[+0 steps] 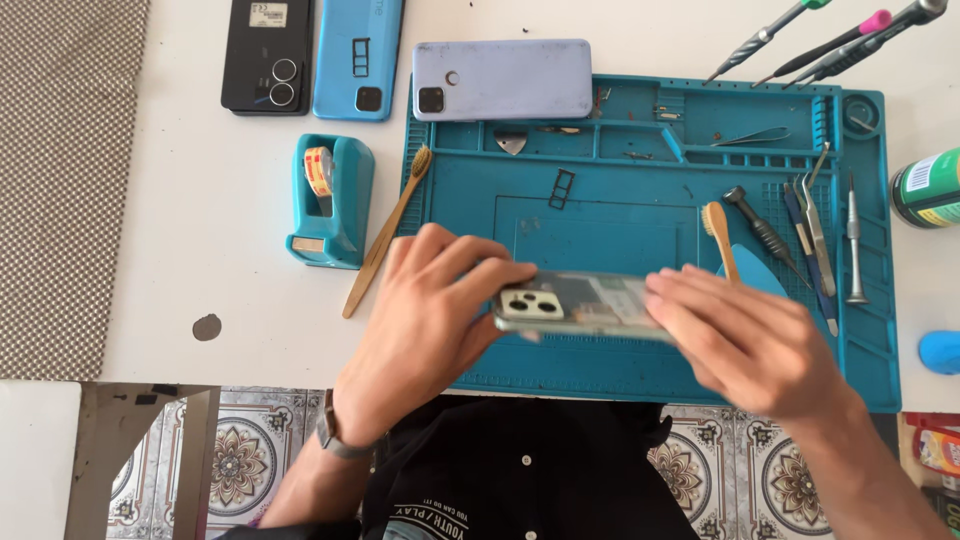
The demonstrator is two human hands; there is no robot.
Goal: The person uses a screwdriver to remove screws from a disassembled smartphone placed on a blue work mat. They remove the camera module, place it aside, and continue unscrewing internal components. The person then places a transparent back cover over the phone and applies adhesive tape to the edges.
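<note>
Right now both hands hold one pale green phone between them, camera end toward the left hand and the other end under the fingers of the right hand. The left hand's grip is narrow, thumb and fingers pinched on the camera corner; the right hand's fingers lie closed over the far end, blurred. The phone hangs flat, slightly tilted, just above the blue work mat. Beyond the grip, on the mat's far edge, lies a lavender phone. Just beyond the right hand's fingers rests a bamboo brush, with a screwdriver and tweezers beside it. Off the left hand's side stand a blue tape dispenser and another wooden brush. Farther off lie a black phone and a blue phone.
</note>
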